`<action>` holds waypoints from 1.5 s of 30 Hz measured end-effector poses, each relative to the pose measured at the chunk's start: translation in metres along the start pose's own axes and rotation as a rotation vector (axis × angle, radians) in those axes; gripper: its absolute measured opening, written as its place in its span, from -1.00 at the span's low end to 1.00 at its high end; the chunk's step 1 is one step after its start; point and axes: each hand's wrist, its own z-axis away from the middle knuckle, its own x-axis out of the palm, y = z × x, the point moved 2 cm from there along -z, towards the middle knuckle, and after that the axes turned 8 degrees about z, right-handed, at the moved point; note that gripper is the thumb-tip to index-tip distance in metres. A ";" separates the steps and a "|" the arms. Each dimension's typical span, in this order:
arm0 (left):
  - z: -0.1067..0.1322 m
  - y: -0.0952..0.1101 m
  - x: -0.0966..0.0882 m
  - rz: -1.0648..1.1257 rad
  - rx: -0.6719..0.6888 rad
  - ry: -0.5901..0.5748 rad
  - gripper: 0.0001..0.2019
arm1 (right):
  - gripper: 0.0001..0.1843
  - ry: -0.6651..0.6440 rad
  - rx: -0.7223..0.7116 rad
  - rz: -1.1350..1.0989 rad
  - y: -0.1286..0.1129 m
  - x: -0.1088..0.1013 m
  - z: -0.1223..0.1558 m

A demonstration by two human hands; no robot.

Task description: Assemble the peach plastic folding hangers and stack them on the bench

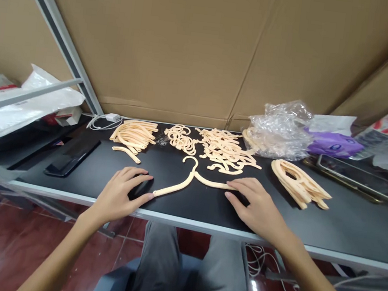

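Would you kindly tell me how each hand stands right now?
Left hand: open, thumb at one end of the pale cream, curved-armed hanger.
Right hand: over the hanger's other end; whether closed cannot be told.

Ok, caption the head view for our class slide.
Left hand and right hand at opposite ends of a cream-coloured hanger.
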 end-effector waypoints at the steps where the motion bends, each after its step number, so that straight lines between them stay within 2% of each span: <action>1: 0.000 0.001 0.001 -0.002 -0.012 0.005 -0.65 | -0.79 -0.004 -0.016 -0.001 -0.001 0.001 0.002; 7: 0.001 0.002 0.004 0.027 -0.003 0.046 -0.74 | -0.77 -0.024 -0.073 -0.064 -0.005 0.001 -0.001; 12: 0.004 0.000 0.004 -0.007 -0.025 0.074 -0.71 | -0.71 -0.014 0.064 0.043 0.009 -0.004 0.013; 14: 0.004 0.000 0.006 -0.071 -0.033 0.056 -0.66 | -0.61 -0.031 0.132 0.191 0.016 -0.005 0.026; 18: 0.007 0.004 0.010 -0.219 -0.091 -0.030 -0.56 | -0.42 -0.146 0.145 0.425 0.024 -0.004 0.048; 21: 0.010 0.007 0.012 -0.268 -0.126 -0.070 -0.53 | -0.37 -0.194 0.145 0.483 0.027 -0.001 0.055; 30: 0.012 0.009 0.012 -0.309 -0.176 -0.117 -0.51 | -0.26 -0.200 0.130 0.524 0.027 0.002 0.057; 35: 0.011 0.008 0.012 -0.312 -0.169 -0.121 -0.51 | -0.30 -0.175 0.126 0.513 0.023 0.001 0.055; 39: 0.010 0.006 0.011 -0.321 -0.147 -0.100 -0.51 | -0.41 -0.137 0.137 0.433 0.024 -0.005 0.048; 42: 0.009 0.005 0.011 -0.332 -0.139 -0.091 -0.51 | -0.52 -0.058 0.144 0.306 0.027 -0.012 0.032; 45: 0.008 0.004 0.010 -0.331 -0.131 -0.092 -0.51 | -0.63 0.003 0.071 0.240 0.029 -0.013 0.003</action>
